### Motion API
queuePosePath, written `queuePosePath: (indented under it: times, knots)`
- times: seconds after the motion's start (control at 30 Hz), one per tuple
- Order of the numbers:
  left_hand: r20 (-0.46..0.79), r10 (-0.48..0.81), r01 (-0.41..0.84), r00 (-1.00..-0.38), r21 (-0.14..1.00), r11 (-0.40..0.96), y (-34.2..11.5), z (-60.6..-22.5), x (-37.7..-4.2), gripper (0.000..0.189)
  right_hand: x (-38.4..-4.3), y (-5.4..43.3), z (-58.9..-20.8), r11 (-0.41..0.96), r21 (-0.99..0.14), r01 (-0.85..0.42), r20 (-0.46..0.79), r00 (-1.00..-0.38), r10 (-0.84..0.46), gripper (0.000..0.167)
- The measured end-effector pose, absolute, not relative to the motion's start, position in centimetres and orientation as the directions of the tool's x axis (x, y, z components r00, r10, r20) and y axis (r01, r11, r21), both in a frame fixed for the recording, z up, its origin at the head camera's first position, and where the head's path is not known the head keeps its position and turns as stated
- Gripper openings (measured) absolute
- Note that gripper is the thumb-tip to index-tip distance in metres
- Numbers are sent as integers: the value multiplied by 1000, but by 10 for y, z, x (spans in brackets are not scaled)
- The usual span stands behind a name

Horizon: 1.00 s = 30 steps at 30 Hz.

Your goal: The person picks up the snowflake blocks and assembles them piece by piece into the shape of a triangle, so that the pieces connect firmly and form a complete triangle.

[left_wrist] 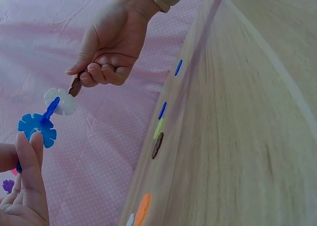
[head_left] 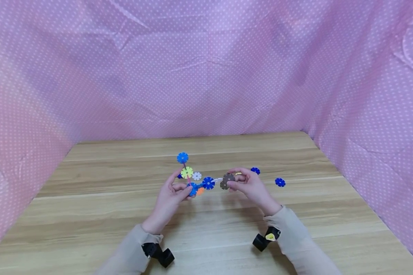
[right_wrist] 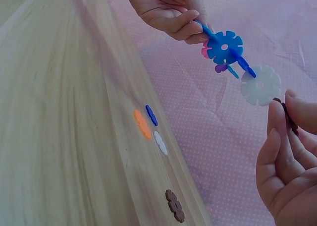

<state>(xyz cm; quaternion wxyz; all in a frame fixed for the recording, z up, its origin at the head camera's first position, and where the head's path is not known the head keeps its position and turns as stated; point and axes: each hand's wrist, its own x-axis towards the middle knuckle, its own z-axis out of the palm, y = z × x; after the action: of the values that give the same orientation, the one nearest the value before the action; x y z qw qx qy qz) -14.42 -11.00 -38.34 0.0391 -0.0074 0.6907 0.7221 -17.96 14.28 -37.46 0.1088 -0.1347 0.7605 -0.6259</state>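
Between the two hands, raised above the wooden table (head_left: pixel 206 244), a chain of slotted plastic discs (head_left: pixel 208 183) spans the gap. At its near end, the left hand (head_left: pixel 168 196) pinches a blue disc (head_left: pixel 192 189) between thumb and fingers; from that grip, one branch rises beyond the fingers through a yellow-green disc (head_left: pixel 187 172) to another blue disc at the top (head_left: pixel 182 157). Toward the right hand (head_left: pixel 252 187), the chain runs through more blue pieces to a white disc (right_wrist: pixel 261 87). The right hand pinches a brown disc (left_wrist: pixel 75 84) by thumb and fingers, its edge at the white one's rim; whether the two are slotted together I cannot tell.

Below the gap, on the tabletop, lie an orange disc (right_wrist: pixel 142 124) near the left fingertips, a loose white disc (right_wrist: pixel 160 142) and a second brown disc (right_wrist: pixel 174 206). Past the right hand lies a dark blue disc (head_left: pixel 255 170), with another dark blue one (head_left: pixel 280 182) farther to its outer side. Behind the right hand's fingers, a yellow disc (head_left: pixel 238 173) is mostly hidden
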Motion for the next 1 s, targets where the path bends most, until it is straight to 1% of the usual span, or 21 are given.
queuePosePath:
  times: [0.27,0.4,0.57,0.73,1.0]
  knots:
    - [-77,51,-78,-996,996,-33,-110,-382,-145,67,-180,143,-373,206,-975,-82,0,-930,-368,38]
    - [-76,63,-78,-995,997,-30,-111,-383,-145,67,-179,142,-373,212,-971,-110,19,-921,-389,36]
    - [-77,70,-78,-995,997,-20,-110,-383,-144,67,-177,142,-374,176,-977,-117,34,-909,-415,32]
    - [-58,68,-60,-996,998,-29,-108,-383,-146,68,-177,140,-377,143,-984,-104,39,-916,-400,32]
    - [-47,53,-46,-998,999,9,-109,-385,-146,69,-175,135,-387,86,-993,-86,46,-921,-388,26]
